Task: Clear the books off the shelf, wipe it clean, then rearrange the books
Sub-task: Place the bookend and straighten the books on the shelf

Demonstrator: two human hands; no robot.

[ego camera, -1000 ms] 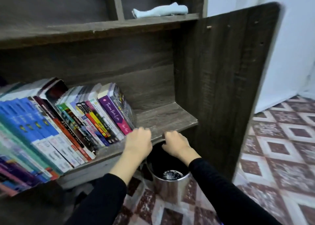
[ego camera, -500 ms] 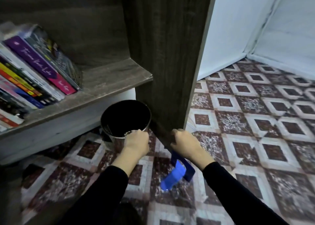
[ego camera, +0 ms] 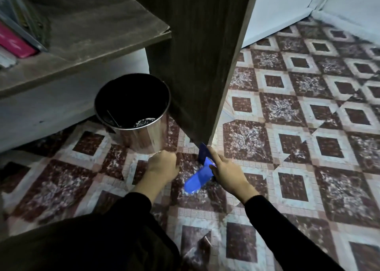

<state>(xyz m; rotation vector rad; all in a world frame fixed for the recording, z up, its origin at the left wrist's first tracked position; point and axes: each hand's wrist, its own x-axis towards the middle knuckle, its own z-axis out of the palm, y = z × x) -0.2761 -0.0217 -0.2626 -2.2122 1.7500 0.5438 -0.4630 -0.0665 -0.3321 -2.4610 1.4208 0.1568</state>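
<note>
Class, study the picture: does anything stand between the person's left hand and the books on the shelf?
Only the steel bin, on the floor just beyond the left hand and below the shelf; raising the hand should clear it. The books at the far left are open to the front.

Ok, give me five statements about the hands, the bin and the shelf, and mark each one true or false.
1. The right hand grips a blue plastic object. True.
2. The metal bin lies tipped on its side. False: it stands upright on the tiled floor, its open top facing up.
3. The shelf holds no books. False: books are on it at the left edge of the view.
4. The bin stands to the left of the shelf's side panel. True.
5. The left hand reaches inside the bin. False: it is outside the bin, low in front of its base, fingers curled.
</note>
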